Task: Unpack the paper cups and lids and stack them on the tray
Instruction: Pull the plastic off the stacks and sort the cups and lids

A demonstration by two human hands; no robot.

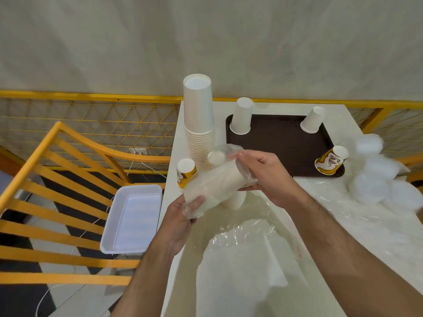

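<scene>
Over the table's near left part I hold a sleeve of nested paper cups (pixel 217 181) wrapped in clear plastic, lying tilted. My left hand (pixel 183 216) grips its lower end. My right hand (pixel 261 172) grips the plastic at its upper end. A tall stack of upturned white cups (pixel 198 115) stands behind it on the table. The dark brown tray (pixel 281 147) carries two upturned white cups (pixel 241 117) (pixel 313 120) and a yellow printed cup (pixel 330 160). Bagged white lids (pixel 380 175) lie in a pile at the right.
A yellow printed cup (pixel 185 172) stands at the table's left edge and a white cup (pixel 235 199) under the sleeve. Loose clear plastic wrap (pixel 245 243) covers the near table. A white plastic tub (pixel 132 218) rests on an orange chair (pixel 68 184) to the left.
</scene>
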